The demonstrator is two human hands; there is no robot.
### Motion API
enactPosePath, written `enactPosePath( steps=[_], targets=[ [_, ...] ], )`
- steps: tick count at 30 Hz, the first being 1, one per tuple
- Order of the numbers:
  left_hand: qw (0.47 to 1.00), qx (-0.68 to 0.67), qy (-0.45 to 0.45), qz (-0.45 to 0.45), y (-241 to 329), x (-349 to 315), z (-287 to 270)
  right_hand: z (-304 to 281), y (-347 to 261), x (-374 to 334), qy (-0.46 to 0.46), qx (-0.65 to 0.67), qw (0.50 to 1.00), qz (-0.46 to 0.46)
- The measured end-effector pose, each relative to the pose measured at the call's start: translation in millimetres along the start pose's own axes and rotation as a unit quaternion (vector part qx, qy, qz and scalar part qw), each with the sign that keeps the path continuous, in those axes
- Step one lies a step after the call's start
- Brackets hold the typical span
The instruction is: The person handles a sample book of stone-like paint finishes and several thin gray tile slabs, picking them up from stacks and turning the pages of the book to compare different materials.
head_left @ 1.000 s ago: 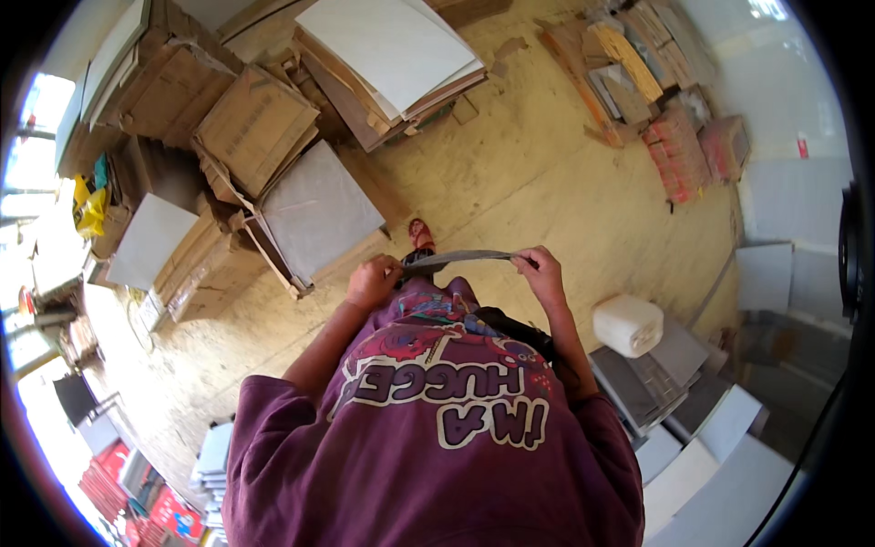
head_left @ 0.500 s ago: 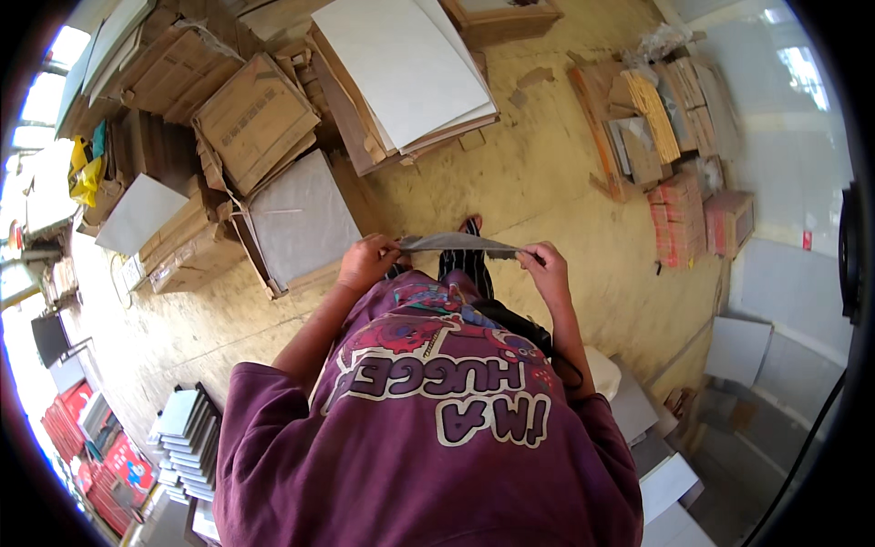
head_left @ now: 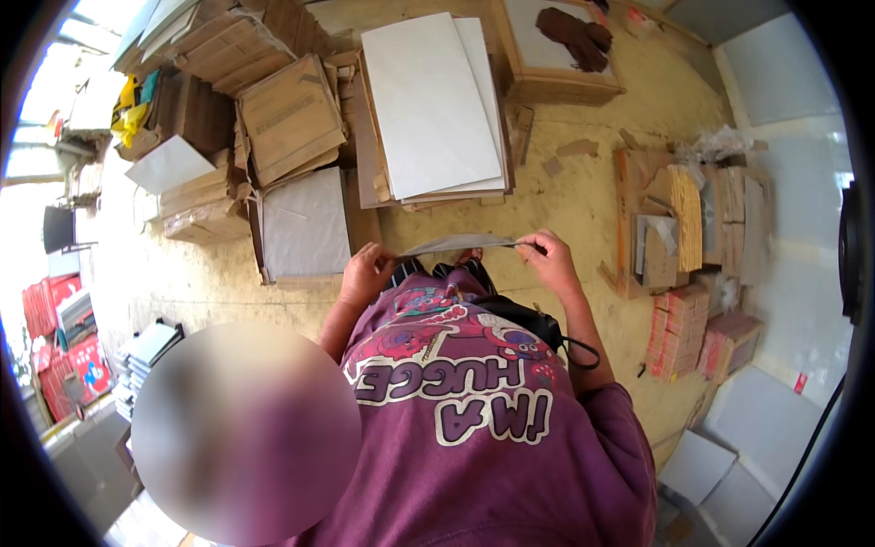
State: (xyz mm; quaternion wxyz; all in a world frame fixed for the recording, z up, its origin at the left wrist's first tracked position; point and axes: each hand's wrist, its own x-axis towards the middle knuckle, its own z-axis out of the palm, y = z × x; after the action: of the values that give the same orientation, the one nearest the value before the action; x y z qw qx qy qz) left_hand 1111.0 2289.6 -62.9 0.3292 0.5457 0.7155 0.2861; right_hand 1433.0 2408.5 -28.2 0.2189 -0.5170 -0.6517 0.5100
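Observation:
Stretched between my two hands, in front of my waist, is a thin grey strip (head_left: 456,242) that looks like cloth. It bows slightly upward in the middle. My left hand (head_left: 366,273) pinches one end between thumb and fingers. The other end, dark and narrow, is in the closed fingers of my right hand (head_left: 549,261). Below the strip, one of my feet (head_left: 468,256) shows on the yellowish floor. A black bag (head_left: 524,321) with a strap hangs at my right side, against my purple shirt (head_left: 474,456).
Ahead stands a stack of white panels (head_left: 428,109). Opened cardboard boxes (head_left: 290,117) crowd the left. Brown gloves (head_left: 576,38) lie on a low box (head_left: 565,89) at the far right. More cartons (head_left: 679,333) line the right wall. A blurred disc hides the lower left.
My view has turned and shifted, so the boxes and panels sit farther right. The gloves have come into view. Both hands still hold the strip.

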Motion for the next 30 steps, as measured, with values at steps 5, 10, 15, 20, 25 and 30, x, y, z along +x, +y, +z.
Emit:
enactPosePath(
  steps=[5, 10, 15, 20, 25, 30],
  targets=[
    [0.999, -0.014, 0.042, -0.021, 28, 13, -1, -27, -3, 45, -0.042, 0.025, 0.999, -0.013],
    [0.993, -0.069, 0.092, -0.011, 34, 45, -17, -39, -30, 81, -0.054, 0.021, 0.998, -0.023],
    [0.987, -0.109, 0.117, -0.009, 35, 104, -45, -46, -64, 120, -0.053, 0.023, 0.998, -0.011],
    [0.991, -0.076, 0.093, 0.056, 24, 195, -82, -49, -88, 194, -0.026, -0.044, 0.999, -0.015],
    [0.986, -0.001, 0.118, 0.114, 33, 308, -124, -50, -106, 294, 0.055, -0.116, 0.989, -0.072],
    [0.967, 0.038, 0.192, 0.166, 48, 406, -157, -57, -134, 383, 0.123, -0.143, 0.976, -0.111]
  ],
)
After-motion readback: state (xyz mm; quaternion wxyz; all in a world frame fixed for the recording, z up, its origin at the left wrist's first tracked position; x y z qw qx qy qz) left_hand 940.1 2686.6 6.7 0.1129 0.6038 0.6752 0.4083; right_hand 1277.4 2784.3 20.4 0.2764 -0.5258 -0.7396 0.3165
